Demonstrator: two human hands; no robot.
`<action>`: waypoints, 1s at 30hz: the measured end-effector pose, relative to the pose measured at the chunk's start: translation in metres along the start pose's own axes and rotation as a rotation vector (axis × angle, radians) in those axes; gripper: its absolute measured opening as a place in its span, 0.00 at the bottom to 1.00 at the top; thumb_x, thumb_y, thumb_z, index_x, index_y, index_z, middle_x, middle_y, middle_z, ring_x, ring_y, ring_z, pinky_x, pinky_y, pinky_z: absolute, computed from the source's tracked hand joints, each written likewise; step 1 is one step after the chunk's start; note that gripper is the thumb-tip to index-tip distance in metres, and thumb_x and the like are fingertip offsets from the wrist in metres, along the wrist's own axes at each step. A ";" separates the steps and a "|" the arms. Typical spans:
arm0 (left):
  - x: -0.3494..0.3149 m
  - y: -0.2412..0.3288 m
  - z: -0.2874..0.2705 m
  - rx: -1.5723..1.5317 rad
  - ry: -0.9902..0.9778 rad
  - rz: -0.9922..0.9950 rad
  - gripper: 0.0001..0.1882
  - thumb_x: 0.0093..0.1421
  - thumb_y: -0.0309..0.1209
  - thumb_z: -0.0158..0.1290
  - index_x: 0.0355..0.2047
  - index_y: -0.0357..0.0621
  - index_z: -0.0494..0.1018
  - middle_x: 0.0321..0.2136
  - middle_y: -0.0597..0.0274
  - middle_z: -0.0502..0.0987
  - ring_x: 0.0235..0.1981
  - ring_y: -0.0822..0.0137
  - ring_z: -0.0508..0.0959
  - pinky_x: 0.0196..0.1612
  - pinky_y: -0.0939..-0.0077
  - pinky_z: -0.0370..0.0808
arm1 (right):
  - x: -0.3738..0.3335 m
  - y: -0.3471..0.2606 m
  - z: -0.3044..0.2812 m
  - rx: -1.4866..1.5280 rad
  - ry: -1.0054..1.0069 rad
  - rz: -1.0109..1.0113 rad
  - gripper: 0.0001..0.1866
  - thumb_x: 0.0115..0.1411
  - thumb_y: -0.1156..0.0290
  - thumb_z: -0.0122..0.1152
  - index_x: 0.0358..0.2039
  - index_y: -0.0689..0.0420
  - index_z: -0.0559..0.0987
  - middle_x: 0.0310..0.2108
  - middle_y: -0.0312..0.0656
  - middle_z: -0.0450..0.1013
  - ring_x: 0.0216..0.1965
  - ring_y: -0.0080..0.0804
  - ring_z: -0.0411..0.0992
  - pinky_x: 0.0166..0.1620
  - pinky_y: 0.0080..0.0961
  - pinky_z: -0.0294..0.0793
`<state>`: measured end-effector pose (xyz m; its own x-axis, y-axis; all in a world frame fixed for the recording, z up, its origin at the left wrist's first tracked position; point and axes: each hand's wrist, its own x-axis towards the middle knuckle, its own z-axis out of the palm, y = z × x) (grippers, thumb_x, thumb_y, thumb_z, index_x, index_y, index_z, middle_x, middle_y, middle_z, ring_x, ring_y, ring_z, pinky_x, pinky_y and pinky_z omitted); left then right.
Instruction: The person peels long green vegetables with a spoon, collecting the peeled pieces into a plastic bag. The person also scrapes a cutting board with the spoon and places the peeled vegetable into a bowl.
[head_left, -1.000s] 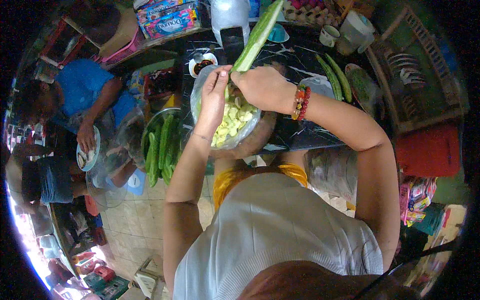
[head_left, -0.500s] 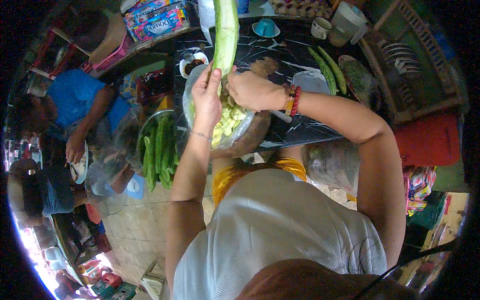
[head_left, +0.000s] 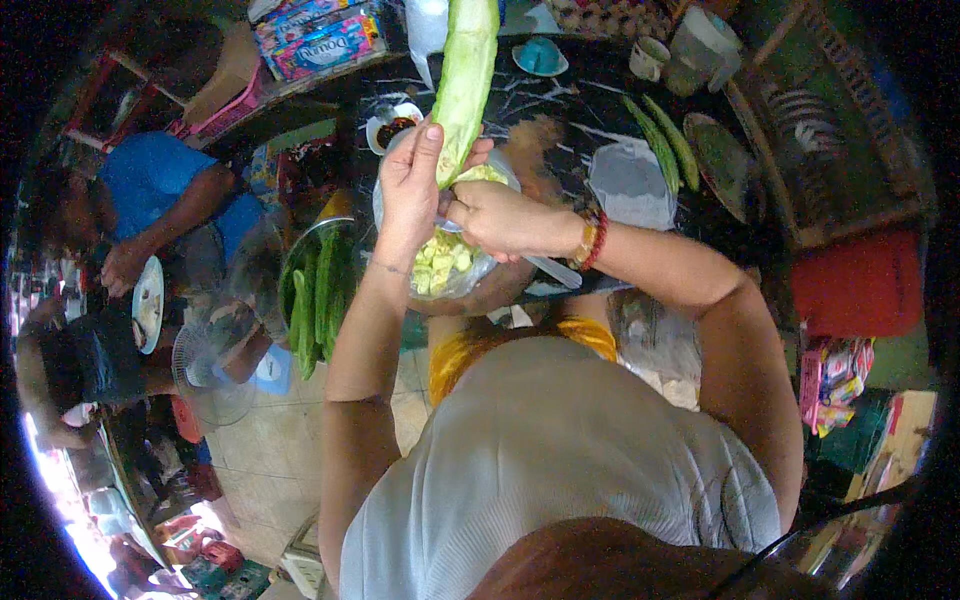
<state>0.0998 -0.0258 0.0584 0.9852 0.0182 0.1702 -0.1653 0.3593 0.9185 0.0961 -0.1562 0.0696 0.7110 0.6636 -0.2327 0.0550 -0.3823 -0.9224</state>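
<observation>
Where dim at the far left, a person in a blue shirt (head_left: 165,190), with fingers just beside an oval pale plate (head_left: 149,288). Off the left edge of the black, white-veined table (head_left: 600,112), a round, shiny-rimmed basin (head_left: 318,225) of long, bumpy, dark-green vegetables (head_left: 320,290). Near the table's far-left corner, a glazed white dish (head_left: 374,132) of dark, glossy sauce.

Next, the left hand (head_left: 408,180), wrapped around a long, peeled, pale-green gourd (head_left: 466,85), with thumb flat along one side. Smooth and moist-looking, with thin darker streaks down the flanks and a blunt, whitish near end. Held aloft near the table's left edge, with long axis running away from the body toward the far edge, leaning slightly right; far tip beyond the view.

Underneath, a crinkled, see-through plastic bag (head_left: 482,273) of chopped yellow-green chunks (head_left: 438,265). Close under the blunt end, the right hand (head_left: 505,218), curled around a slim, pale-handled tool (head_left: 556,272), mostly hidden; cannot tell whether touching the gourd.

Farther right, a limp grey-white sheet (head_left: 632,185), then two slender green vegetables (head_left: 657,150), side by side near the table's right edge. Beyond, a slatted wooden rack (head_left: 850,228) above a smooth red box (head_left: 855,285).
</observation>
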 end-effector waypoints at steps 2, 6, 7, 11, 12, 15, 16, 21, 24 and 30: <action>0.003 -0.004 0.001 -0.068 0.054 0.012 0.25 0.69 0.43 0.42 0.51 0.31 0.68 0.43 0.46 0.77 0.38 0.59 0.80 0.46 0.63 0.79 | -0.009 -0.003 -0.015 -0.042 -0.043 0.060 0.18 0.65 0.61 0.41 0.32 0.66 0.69 0.14 0.41 0.67 0.09 0.28 0.67 0.12 0.27 0.66; 0.010 -0.004 -0.011 -0.245 0.123 0.084 0.21 0.70 0.41 0.42 0.51 0.34 0.69 0.43 0.51 0.78 0.36 0.66 0.78 0.42 0.68 0.78 | -0.026 -0.013 -0.043 -0.118 0.031 0.146 0.16 0.68 0.60 0.42 0.33 0.62 0.67 0.15 0.37 0.66 0.09 0.23 0.64 0.12 0.22 0.64; 0.014 -0.008 -0.018 -0.209 0.126 0.113 0.20 0.70 0.39 0.42 0.50 0.34 0.69 0.43 0.52 0.77 0.36 0.67 0.78 0.43 0.69 0.77 | -0.029 -0.018 -0.046 -0.160 0.085 0.143 0.16 0.68 0.60 0.42 0.33 0.61 0.67 0.15 0.37 0.66 0.09 0.23 0.65 0.12 0.23 0.64; 0.017 -0.020 -0.017 -0.225 0.206 0.134 0.14 0.68 0.35 0.47 0.45 0.36 0.72 0.36 0.63 0.77 0.33 0.75 0.75 0.38 0.78 0.73 | -0.036 -0.034 -0.045 -0.190 0.244 -0.058 0.15 0.69 0.62 0.43 0.33 0.62 0.64 0.15 0.40 0.66 0.09 0.26 0.65 0.13 0.25 0.64; 0.015 -0.022 -0.010 -0.260 0.241 0.121 0.13 0.68 0.34 0.48 0.43 0.37 0.73 0.33 0.67 0.76 0.30 0.78 0.74 0.34 0.82 0.72 | -0.033 -0.032 -0.043 -0.211 0.269 -0.111 0.15 0.69 0.62 0.44 0.34 0.62 0.65 0.15 0.40 0.66 0.09 0.25 0.65 0.13 0.25 0.63; 0.014 -0.029 -0.003 -0.171 0.278 0.190 0.12 0.67 0.32 0.50 0.45 0.37 0.73 0.34 0.68 0.77 0.31 0.80 0.73 0.35 0.84 0.71 | -0.027 -0.024 -0.036 -0.189 0.326 -0.180 0.15 0.68 0.60 0.47 0.38 0.62 0.67 0.15 0.39 0.66 0.10 0.23 0.64 0.14 0.23 0.62; 0.013 -0.030 -0.003 -0.116 0.287 0.216 0.12 0.67 0.32 0.50 0.46 0.37 0.73 0.34 0.68 0.77 0.31 0.80 0.73 0.35 0.85 0.71 | -0.026 -0.023 -0.035 -0.128 0.335 -0.147 0.16 0.68 0.59 0.48 0.39 0.62 0.67 0.16 0.38 0.66 0.10 0.22 0.63 0.14 0.22 0.61; 0.013 -0.018 0.005 0.186 0.270 0.325 0.11 0.62 0.22 0.52 0.45 0.34 0.72 0.35 0.65 0.77 0.34 0.77 0.74 0.39 0.82 0.72 | -0.007 0.012 -0.029 -0.143 0.487 -0.265 0.17 0.64 0.59 0.55 0.43 0.62 0.70 0.24 0.41 0.70 0.19 0.29 0.67 0.22 0.26 0.64; 0.011 -0.013 0.015 0.039 0.331 0.314 0.11 0.62 0.20 0.51 0.45 0.35 0.70 0.35 0.65 0.76 0.35 0.75 0.75 0.40 0.81 0.72 | -0.004 0.011 -0.022 -0.010 0.446 -0.248 0.20 0.61 0.58 0.58 0.40 0.65 0.72 0.32 0.53 0.75 0.32 0.50 0.76 0.35 0.38 0.73; 0.009 -0.005 0.020 -0.192 0.192 0.164 0.15 0.70 0.31 0.40 0.54 0.43 0.55 0.44 0.49 0.73 0.46 0.58 0.76 0.48 0.66 0.74 | -0.006 0.013 -0.014 0.075 0.373 -0.303 0.21 0.62 0.64 0.54 0.50 0.65 0.68 0.38 0.53 0.75 0.44 0.48 0.74 0.47 0.38 0.71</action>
<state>0.1081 -0.0465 0.0624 0.9397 0.2596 0.2227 -0.3289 0.5064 0.7971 0.1029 -0.1742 0.0631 0.8745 0.4568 0.1634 0.2572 -0.1509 -0.9545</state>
